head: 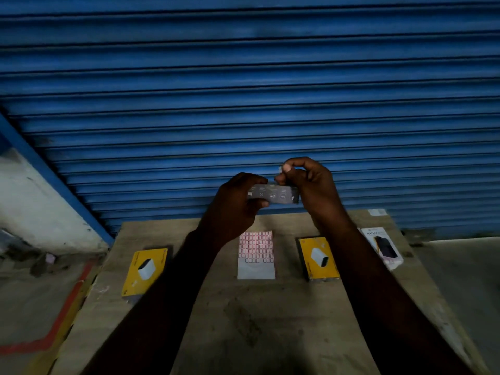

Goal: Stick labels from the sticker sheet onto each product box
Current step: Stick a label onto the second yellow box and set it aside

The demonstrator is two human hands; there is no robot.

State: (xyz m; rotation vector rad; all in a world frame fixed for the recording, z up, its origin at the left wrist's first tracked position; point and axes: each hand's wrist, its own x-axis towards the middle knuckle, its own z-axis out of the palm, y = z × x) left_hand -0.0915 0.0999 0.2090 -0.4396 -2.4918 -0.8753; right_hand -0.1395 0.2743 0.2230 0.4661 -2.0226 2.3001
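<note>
A person's left hand point(238, 204) grips a grey box point(273, 194) above the table point(270, 320), while the right hand point(308, 185) pinches a small label point(280, 169) just above it. The sticker sheet point(256, 255) lies flat between the left yellow box point(144, 269) and the right yellow box point(319, 259).
</note>
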